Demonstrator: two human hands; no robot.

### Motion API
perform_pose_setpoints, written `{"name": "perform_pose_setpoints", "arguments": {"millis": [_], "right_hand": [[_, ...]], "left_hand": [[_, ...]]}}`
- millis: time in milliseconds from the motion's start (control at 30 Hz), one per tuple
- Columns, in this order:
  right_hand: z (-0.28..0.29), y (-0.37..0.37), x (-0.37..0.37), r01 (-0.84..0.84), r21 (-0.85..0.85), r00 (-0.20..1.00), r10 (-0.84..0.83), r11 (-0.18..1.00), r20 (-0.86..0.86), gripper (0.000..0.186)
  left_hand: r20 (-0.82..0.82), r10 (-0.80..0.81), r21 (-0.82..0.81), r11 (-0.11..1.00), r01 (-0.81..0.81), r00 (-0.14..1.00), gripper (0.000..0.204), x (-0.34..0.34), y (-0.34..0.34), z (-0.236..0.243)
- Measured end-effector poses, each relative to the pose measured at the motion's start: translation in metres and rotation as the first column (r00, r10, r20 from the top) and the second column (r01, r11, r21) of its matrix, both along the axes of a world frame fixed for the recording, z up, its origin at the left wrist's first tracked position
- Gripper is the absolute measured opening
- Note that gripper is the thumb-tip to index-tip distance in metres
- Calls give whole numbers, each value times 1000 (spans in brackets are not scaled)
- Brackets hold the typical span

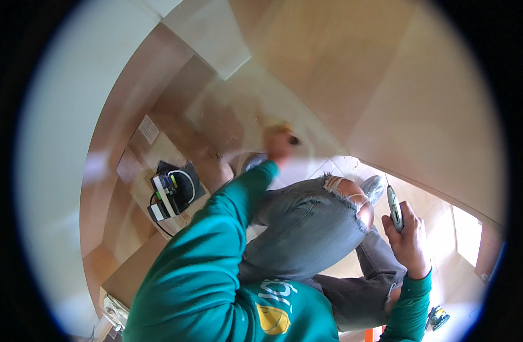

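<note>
Near the panel (398,85) edge, left hand (279,146) seemingly works (blurred, hold unclear); right hand (408,239) grips a tool (394,208); next likely needs steadiness.

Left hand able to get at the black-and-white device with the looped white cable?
Probably: nothing visibly covers the black-and-white device, and it lies on the left hand's side. But that hand, blurred, seems to hold something yellow, so it may need freeing first.
</note>
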State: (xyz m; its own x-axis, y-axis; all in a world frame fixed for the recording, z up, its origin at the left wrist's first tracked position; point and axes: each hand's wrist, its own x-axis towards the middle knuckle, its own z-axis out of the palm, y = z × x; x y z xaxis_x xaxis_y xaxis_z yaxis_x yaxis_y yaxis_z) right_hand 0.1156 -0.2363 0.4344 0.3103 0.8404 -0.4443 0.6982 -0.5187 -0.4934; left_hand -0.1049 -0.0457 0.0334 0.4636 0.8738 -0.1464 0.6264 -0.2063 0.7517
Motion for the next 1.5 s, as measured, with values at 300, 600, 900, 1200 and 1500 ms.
{"name": "perform_pose_setpoints", "arguments": {"millis": [300, 600, 900, 1200, 1500], "right_hand": [[2, -24, 9, 33, -10, 999, -33, 999, 44, 23], [7, 4, -5, -28, -30, 995, 25, 999, -94, 22], [5, -45, 17, 120, -9, 991, -119, 993, 68, 24], [2, -13, 10, 61, -62, 996, -65, 996, -63, 24], [-8, -46, 28, 91, -52, 994, -94, 995, -53, 24]], "left_hand": [[29, 483, 364, 810, -460, 875, 14, -81, 140, 43], [-47, 311, 268, 919, -288, 949, 12, -32, 17, -29], [42, 301, 350, 889, -296, 953, 18, 13, 101, 86], [-340, 123, 199, 978, -56, 932, 27, -80, 35, 3], [92, 791, 599, 441, -668, 605, 30, -132, 209, 88]]}}
